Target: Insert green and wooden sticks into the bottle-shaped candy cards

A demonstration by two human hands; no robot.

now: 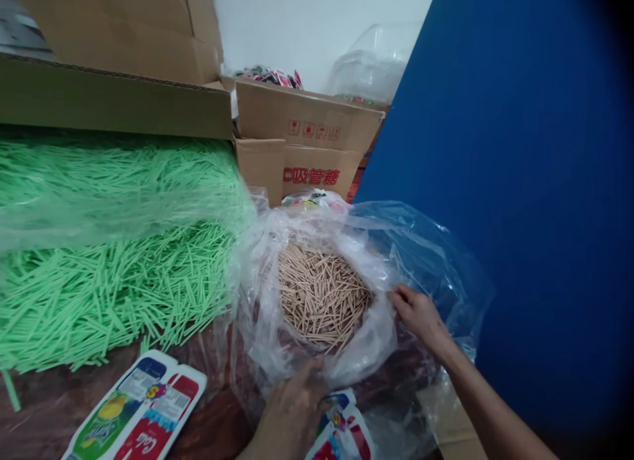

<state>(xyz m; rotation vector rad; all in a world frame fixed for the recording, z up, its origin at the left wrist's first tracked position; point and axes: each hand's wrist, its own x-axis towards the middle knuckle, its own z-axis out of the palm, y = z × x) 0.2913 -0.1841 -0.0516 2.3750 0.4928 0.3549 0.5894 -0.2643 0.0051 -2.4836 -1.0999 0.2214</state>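
A clear plastic bag [374, 338] stands with its mouth spread wide, full of loose brown sticks [324, 295] that look like thin short straws. My right hand [419, 314] pinches the bag's rim on the right side. At the near rim is my left hand [297, 400], its back towards me; the fingers close on the plastic there, partly hidden and slightly blurred. Beneath and beside the left hand lies a printed flat package [341, 430] with red and blue parts. Another printed package [143, 407], marked Cola and with a lemon picture, lies further left.
Light green straws [163, 281] fill a large plastic-lined heap on the left. Behind stand a cardboard box [312, 129] with red lettering and a bigger carton [123, 30]. A tall blue panel [520, 182] borders the right. Transparent plastic [376, 60] sits at the back.
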